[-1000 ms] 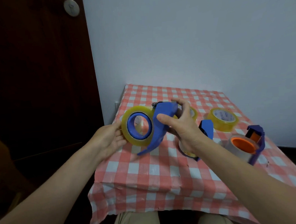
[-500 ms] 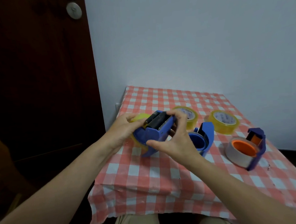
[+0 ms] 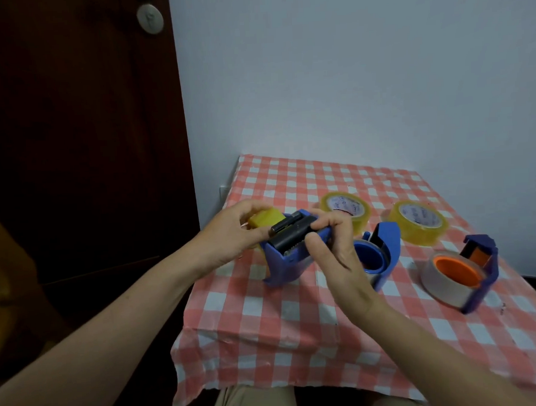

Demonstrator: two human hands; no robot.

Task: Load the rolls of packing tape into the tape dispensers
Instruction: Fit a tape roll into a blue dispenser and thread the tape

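A blue tape dispenser (image 3: 284, 264) with a black roller on top is held above the table's front left part. A yellow tape roll (image 3: 266, 219) sits in it, mostly hidden behind my left hand (image 3: 231, 235), which grips the roll and the dispenser's left side. My right hand (image 3: 331, 243) grips the dispenser's right side, fingers over the roller end. A second blue dispenser (image 3: 384, 252) with a roll in it lies just right of my right hand. A third dispenser (image 3: 481, 269) holds a roll with an orange core (image 3: 456, 269). Two loose yellow rolls lie behind: one (image 3: 344, 208) and another (image 3: 418, 221).
The red-and-white checked tablecloth (image 3: 297, 319) covers a small table against a pale wall. A dark wooden door (image 3: 80, 150) stands to the left. My knees show under the front edge.
The dispenser with the yellow roll has been turned from side-on to roller-up. My left hand has moved over the roll, and my right hand now holds the dispenser's right side.
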